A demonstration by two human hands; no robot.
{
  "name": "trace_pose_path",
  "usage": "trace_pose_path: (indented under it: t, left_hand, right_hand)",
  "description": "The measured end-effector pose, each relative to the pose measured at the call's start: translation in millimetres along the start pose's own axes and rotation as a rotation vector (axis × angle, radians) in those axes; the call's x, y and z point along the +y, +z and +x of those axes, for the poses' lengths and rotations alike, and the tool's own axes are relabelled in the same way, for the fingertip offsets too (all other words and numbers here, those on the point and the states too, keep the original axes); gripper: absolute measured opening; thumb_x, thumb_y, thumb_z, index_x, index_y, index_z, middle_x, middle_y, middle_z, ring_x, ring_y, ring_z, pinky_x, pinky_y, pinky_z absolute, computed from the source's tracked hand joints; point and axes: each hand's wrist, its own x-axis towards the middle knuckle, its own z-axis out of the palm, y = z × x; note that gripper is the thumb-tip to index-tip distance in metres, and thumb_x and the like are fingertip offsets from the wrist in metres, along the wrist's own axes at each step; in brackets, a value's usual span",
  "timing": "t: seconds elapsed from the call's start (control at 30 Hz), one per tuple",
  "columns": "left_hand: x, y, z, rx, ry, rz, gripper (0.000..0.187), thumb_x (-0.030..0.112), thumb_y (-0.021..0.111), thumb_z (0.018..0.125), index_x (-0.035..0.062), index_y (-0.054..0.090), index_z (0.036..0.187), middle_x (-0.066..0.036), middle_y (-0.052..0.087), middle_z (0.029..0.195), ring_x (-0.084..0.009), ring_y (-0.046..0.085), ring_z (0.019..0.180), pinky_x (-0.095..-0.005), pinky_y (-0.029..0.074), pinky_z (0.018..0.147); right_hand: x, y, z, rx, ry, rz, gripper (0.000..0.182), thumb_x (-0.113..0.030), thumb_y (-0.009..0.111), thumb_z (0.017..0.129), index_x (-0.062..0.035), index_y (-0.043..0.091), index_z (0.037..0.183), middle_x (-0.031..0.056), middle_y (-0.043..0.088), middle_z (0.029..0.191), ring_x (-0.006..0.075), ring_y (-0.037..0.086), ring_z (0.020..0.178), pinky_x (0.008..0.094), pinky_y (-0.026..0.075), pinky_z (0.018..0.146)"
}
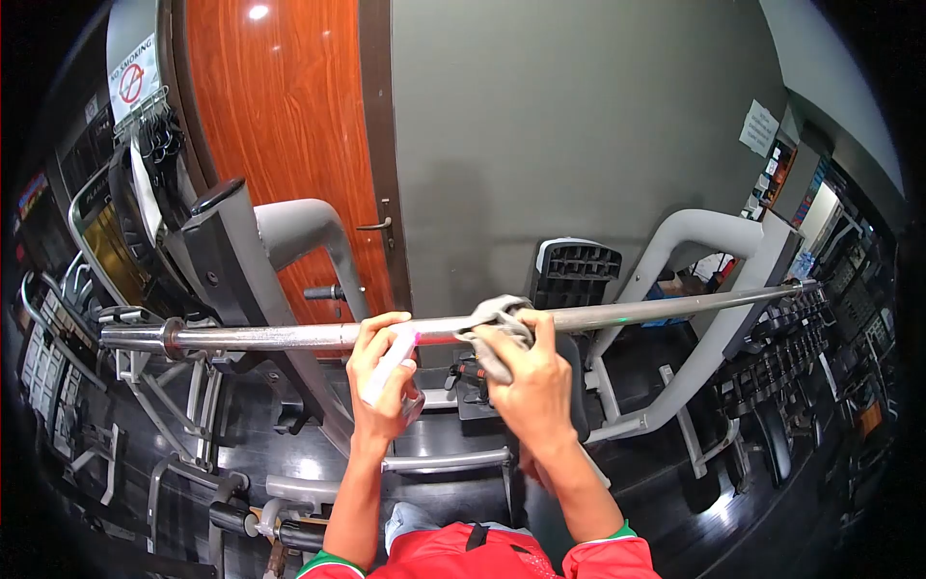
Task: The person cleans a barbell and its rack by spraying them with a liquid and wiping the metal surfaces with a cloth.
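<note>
A long metal barbell [656,309] lies across the rack in front of me, its thick end sleeve at the left. My left hand [379,372] is closed around a spray bottle [391,365] with a white head, a pink nozzle tip and a see-through body partly hidden by my palm. Its fingertips are at the bar. A crumpled grey cloth [497,328] is wrapped on the bar, gripped by my right hand [531,381] just right of the bottle.
Grey rack uprights [236,261] stand on both sides. Behind are a wooden door [280,116] with a handle and a grey wall. A dumbbell rack [781,338] is at the right; gym machines crowd the left. A padded bench part [569,270] stands beyond the bar.
</note>
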Motion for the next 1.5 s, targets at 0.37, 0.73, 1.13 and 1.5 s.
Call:
trace_pose_path:
  t: [0.37,0.73,1.13,1.5]
  left_hand:
    - [3.0,-8.4,0.9,-0.07,-0.024,-0.097,0.049,0.026,0.054,0.068,-0.0112,0.065,0.098,-0.023,0.059,0.121,-0.0191,0.063,0.07,-0.0246,0.049,0.046]
    - [-4.7,-7.5,-0.3,-0.082,0.005,-0.134,0.062,0.035,0.051,0.064,-0.0119,0.065,0.102,-0.023,0.057,0.12,-0.0191,0.063,0.074,-0.025,0.052,0.047]
    - [22.1,2.1,-4.6,-0.045,0.19,0.119,0.044,0.028,0.056,0.062,-0.0069,0.065,0.087,-0.02,0.063,0.095,-0.0342,0.062,0.09,-0.039,0.05,0.081]
    - [30.8,52.8,5.0,-0.375,-0.036,-0.047,0.02,0.016,0.055,0.075,-0.0025,0.059,0.082,-0.012,0.057,0.064,-0.0213,0.058,0.05,-0.0335,0.046,0.051]
  right_hand:
    - [28.4,-19.9,14.1,0.004,-0.065,0.077,0.045,0.002,0.07,0.072,-0.0185,0.07,0.112,0.0034,0.066,0.111,0.0308,0.07,0.09,0.04,0.057,0.077]
    - [37.3,-25.0,7.3,-0.008,0.086,-0.135,0.045,-0.005,0.074,0.076,-0.017,0.069,0.12,0.0084,0.055,0.105,0.0333,0.069,0.076,0.0449,0.057,0.068]
    - [65.7,-37.8,-14.5,0.12,0.12,-0.094,0.054,0.0,0.074,0.071,-0.0277,0.072,0.118,0.006,0.052,0.09,0.0292,0.062,0.068,0.0428,0.052,0.062]
    - [90.5,-47.0,-32.6,0.295,0.161,0.178,0.022,-0.012,0.07,0.091,-0.0082,0.074,0.112,0.0119,0.055,0.115,0.0255,0.061,0.105,0.0345,0.049,0.089]
